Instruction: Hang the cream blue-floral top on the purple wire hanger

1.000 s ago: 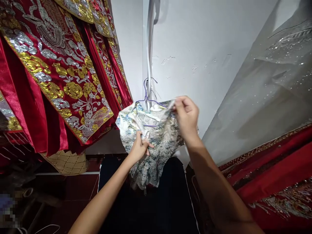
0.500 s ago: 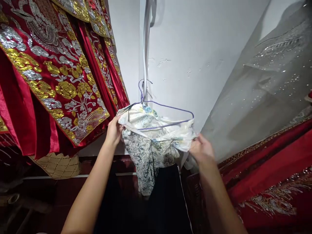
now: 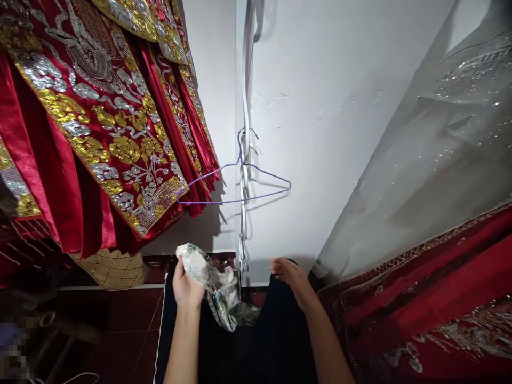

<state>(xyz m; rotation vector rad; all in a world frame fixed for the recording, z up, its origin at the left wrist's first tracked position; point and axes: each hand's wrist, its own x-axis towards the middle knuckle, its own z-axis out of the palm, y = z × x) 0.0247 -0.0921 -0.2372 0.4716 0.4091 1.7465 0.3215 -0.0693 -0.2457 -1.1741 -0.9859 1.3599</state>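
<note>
A purple wire hanger [image 3: 224,201] hangs bare from a hook on the white cable-like strip [image 3: 246,96] against the wall. Below it, my left hand [image 3: 187,285] grips a white floral garment [image 3: 200,265], its thumb over the bunched cloth. The rest of the garment droops between my knees, partly lost in the dark. My right hand [image 3: 290,274] is held over my right knee, apart from the garment, with nothing visible in it and its fingers stretched out.
Red costumes with gold and silver sequins [image 3: 124,149] hang at the left. A sheer glittering white cloth [image 3: 432,154] hangs at the right, above red embroidered fabric [image 3: 448,272]. A dark red tiled floor [image 3: 124,320] lies below.
The garment has come off the hanger and dropped lower, bunched in my left hand. My right hand has let go of it and moved down and left. The hanger now swings bare.
</note>
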